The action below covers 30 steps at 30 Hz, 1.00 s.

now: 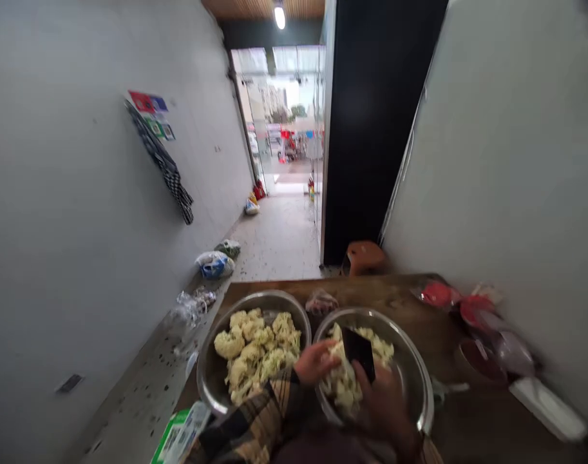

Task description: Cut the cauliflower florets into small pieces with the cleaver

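Note:
My right hand (384, 394) grips a knife with a broad dark blade (359, 351), tilted above the right steel bowl (422, 370). Its handle is hidden in my fingers. Close to the blade, my left hand (317, 362) is closed on a pale piece of cauliflower (339, 353); my fingers partly cover it. Small cut florets (346, 386) lie in the right bowl beneath both hands. Left of it, a second steel bowl (204, 364) holds several larger cauliflower chunks (255, 348), and my left sleeve reaches across its near edge.
Both bowls stand on a wooden table (395, 293). A bagged item (321, 301) sits behind them. Red containers and bags (477, 309) and a white tray (547, 406) are at the right, blurred. An orange stool (365, 256) stands beyond the table; bags (215, 264) lie along the left wall.

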Each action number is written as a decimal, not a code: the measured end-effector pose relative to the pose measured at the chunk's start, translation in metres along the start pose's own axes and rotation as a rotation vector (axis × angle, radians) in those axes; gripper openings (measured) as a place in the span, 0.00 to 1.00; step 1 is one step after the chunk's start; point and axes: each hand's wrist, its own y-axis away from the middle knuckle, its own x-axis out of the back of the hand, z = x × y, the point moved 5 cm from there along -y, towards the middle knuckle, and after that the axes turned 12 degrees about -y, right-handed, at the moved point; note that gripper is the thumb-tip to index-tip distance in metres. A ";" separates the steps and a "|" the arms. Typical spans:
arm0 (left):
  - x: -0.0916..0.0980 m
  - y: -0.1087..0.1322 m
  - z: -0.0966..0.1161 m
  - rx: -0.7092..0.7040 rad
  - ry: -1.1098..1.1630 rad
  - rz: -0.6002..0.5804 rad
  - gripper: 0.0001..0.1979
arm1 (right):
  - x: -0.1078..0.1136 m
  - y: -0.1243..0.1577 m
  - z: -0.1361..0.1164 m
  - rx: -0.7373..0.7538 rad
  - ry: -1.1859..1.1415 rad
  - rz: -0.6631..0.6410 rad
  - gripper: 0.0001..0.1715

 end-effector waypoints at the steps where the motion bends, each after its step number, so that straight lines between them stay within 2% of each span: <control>1: 0.002 -0.001 0.002 0.014 -0.005 0.050 0.31 | 0.002 -0.001 -0.003 0.043 0.045 -0.016 0.27; 2: 0.003 -0.004 0.004 0.038 -0.003 0.072 0.30 | 0.003 -0.003 -0.004 0.077 0.078 -0.049 0.26; 4: 0.000 -0.012 0.005 0.062 0.014 0.052 0.30 | 0.002 -0.009 0.001 0.046 0.090 -0.088 0.23; 7: -0.007 -0.022 0.011 0.019 0.083 -0.019 0.27 | 0.001 -0.011 0.002 0.134 0.134 -0.101 0.19; 12: -0.015 -0.029 0.016 -0.012 0.108 -0.031 0.24 | 0.003 -0.006 -0.001 0.179 0.096 -0.124 0.16; 17: -0.030 -0.033 0.004 0.121 0.209 -0.077 0.20 | 0.000 0.000 0.003 0.226 0.098 -0.135 0.14; 20: -0.037 -0.035 0.003 0.174 0.254 -0.049 0.16 | -0.001 0.002 0.007 0.218 0.103 -0.139 0.15; 23: -0.042 -0.038 0.007 0.174 0.258 -0.007 0.11 | 0.002 0.003 0.010 0.179 0.098 -0.101 0.15; 26: -0.047 -0.041 0.007 0.189 0.284 -0.019 0.11 | 0.004 0.004 0.014 0.104 0.078 -0.057 0.18; 30: -0.049 -0.037 -0.009 0.329 0.396 -0.044 0.12 | 0.023 0.008 0.036 -0.142 0.113 0.120 0.24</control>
